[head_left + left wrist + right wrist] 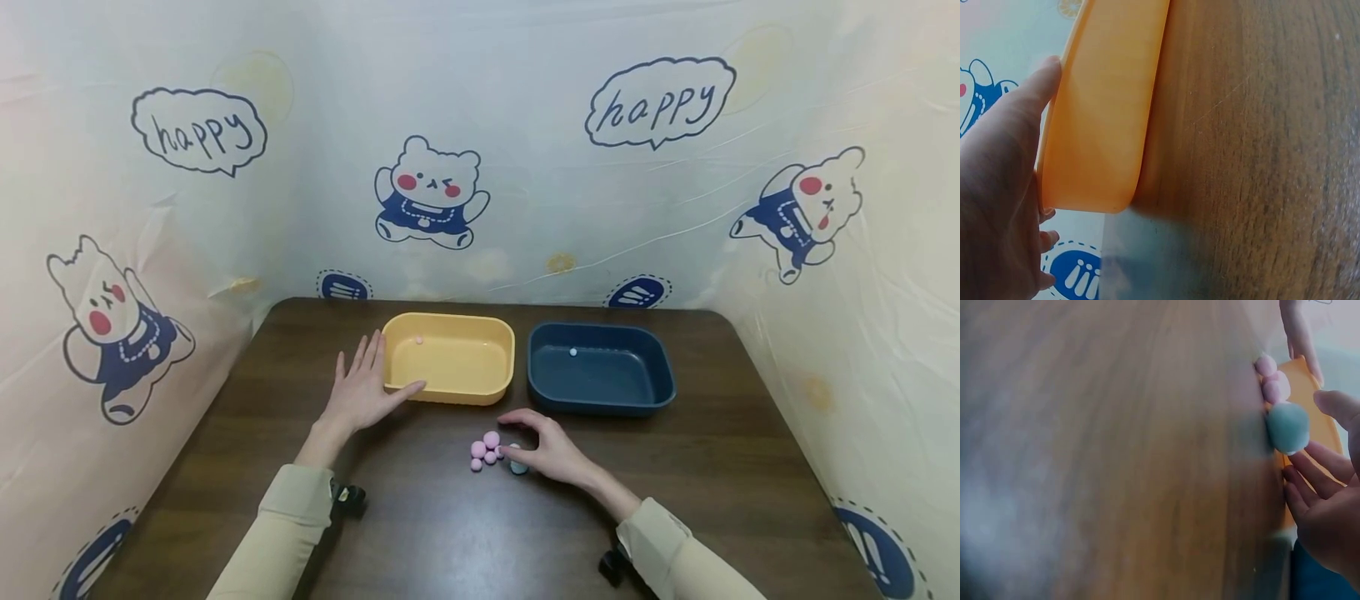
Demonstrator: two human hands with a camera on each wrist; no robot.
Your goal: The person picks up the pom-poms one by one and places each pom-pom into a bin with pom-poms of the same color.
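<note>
My left hand lies with spread fingers at the left end of the yellow bin; its thumb touches the rim in the left wrist view. Over the table in front of the bins, my right hand has thumb and fingers apart beside blue-green balls, partly hidden by the thumb. In the right wrist view, a blue-green ball shows near the fingertips. Several pink balls of different sizes cluster just left of the thumb. One small pink ball is inside the yellow bin.
A dark blue bin stands right of the yellow one, with a small light-blue ball in it. The brown wooden table is bordered at the back and sides by a printed curtain.
</note>
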